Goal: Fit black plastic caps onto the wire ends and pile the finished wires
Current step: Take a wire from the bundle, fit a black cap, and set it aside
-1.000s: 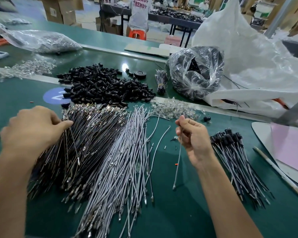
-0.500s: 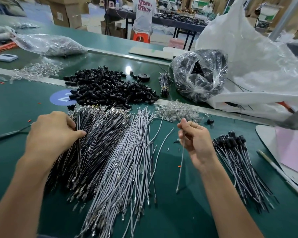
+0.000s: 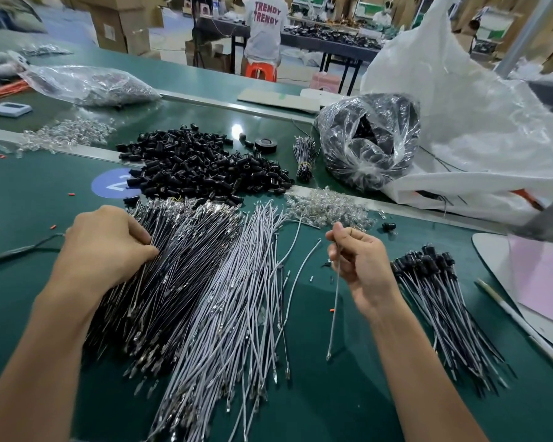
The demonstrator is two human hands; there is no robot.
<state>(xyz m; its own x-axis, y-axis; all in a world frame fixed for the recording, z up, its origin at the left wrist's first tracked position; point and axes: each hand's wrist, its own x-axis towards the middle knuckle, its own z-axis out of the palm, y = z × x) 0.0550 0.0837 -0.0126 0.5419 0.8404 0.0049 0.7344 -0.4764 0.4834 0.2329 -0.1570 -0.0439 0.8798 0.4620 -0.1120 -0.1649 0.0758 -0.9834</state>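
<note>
A heap of black plastic caps [image 3: 205, 167] lies at the far middle of the green table. In front of it spread a pile of black wires [image 3: 173, 269] and a pile of white wires [image 3: 237, 314], all with bare metal ends. My left hand [image 3: 106, 247] rests on the black wires, fingers curled among them and pinching one. My right hand [image 3: 361, 263] pinches a single white wire [image 3: 334, 314] that hangs down from it. The finished capped wires [image 3: 441, 298] lie piled to the right of that hand.
Clear small parts [image 3: 326, 208] lie behind the white wires, more at the far left [image 3: 64, 137]. A plastic bag of black parts [image 3: 367, 141] and a big white bag [image 3: 479, 132] stand at the back right. A pen [image 3: 521, 327] and pink sheet [image 3: 543, 282] lie at the right edge.
My left hand has slid right and down into the black wire pile. My right hand keeps its white wire and has hardly moved. The camera has shifted slightly.
</note>
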